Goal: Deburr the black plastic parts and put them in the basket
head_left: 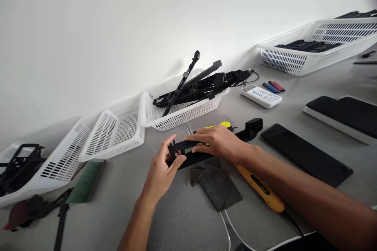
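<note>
My left hand [160, 170] grips the near left end of a long black plastic part [253, 127], thumb on top and fingers behind. A black caliper [181, 146] lies along this part, its jaws beside my left fingers. My right hand [219, 141] pinches the caliper's slide from above and hides much of both things. Behind my right hand shows a yellow handle [225, 124], mostly covered. Below the part lies a folded dark grey sheet [219, 188]. A corded orange-yellow hand tool [262, 190] rests beneath my right forearm.
A white basket [188, 115] of long black parts stands behind my hands. More white baskets [114, 133] line the wall at left, another [312, 59] at far right. A black phone-like slab [306, 155], a white box [261, 96], two lighters [273, 86] and a green sheet [86, 182] lie around.
</note>
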Action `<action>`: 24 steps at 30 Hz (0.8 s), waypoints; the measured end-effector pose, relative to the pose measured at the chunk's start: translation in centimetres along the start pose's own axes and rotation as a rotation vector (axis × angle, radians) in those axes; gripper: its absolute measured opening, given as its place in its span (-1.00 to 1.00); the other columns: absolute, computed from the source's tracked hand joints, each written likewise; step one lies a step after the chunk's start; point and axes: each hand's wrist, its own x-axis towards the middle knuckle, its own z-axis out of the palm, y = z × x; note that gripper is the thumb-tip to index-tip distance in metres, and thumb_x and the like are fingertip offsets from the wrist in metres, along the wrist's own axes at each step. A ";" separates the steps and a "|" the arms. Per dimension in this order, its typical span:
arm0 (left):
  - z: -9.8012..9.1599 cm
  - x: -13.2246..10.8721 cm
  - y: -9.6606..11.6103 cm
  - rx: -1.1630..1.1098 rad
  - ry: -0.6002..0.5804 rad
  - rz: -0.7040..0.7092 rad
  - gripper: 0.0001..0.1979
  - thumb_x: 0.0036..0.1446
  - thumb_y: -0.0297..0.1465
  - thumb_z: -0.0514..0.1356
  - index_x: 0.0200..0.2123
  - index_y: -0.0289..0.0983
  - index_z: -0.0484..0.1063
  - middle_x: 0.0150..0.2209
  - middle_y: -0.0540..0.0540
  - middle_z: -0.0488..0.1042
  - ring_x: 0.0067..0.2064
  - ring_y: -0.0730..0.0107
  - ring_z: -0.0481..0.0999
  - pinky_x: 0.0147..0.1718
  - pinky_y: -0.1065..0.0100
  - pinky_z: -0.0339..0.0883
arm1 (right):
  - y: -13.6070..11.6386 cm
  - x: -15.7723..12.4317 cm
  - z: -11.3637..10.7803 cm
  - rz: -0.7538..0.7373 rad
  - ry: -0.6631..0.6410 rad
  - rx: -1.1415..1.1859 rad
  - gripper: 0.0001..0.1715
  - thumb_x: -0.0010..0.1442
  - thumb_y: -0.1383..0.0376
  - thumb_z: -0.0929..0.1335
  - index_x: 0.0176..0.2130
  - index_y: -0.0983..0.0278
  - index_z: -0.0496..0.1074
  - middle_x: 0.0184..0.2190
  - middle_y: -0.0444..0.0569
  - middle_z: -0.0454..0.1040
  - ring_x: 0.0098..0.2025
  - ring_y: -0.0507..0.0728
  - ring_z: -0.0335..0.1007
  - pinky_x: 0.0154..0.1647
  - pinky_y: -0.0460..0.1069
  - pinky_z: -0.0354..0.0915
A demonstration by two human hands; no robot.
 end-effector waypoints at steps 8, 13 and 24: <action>0.3 0.0 -0.1 0.074 0.072 0.073 -0.31 0.33 -0.01 0.32 0.42 -0.07 0.30 -0.09 -0.09 0.67 -0.06 0.14 0.71 -0.06 0.17 0.60 | 0.1 -0.1 0.2 -0.036 0.037 0.028 -0.55 0.48 0.08 0.41 0.25 0.18 0.55 -0.21 -0.02 0.64 -0.27 0.12 0.55 -0.30 -0.03 0.17; 0.5 0.1 -0.5 0.103 0.093 0.111 -0.32 0.34 -0.03 0.32 0.42 -0.05 0.30 -0.13 -0.06 0.66 -0.09 0.16 0.70 -0.08 0.19 0.60 | 0.2 -0.2 0.2 -0.046 0.056 0.027 -0.55 0.48 0.09 0.42 0.24 0.20 0.57 -0.25 -0.03 0.63 -0.31 0.11 0.53 -0.32 -0.02 0.15; 0.5 -0.1 -0.4 0.106 0.084 0.105 -0.32 0.35 -0.03 0.31 0.43 -0.03 0.27 -0.11 -0.06 0.66 -0.07 0.16 0.70 -0.08 0.19 0.59 | 0.3 -0.1 0.4 -0.034 0.055 0.043 -0.55 0.48 0.09 0.41 0.25 0.19 0.57 -0.23 -0.01 0.64 -0.28 0.13 0.55 -0.30 -0.01 0.19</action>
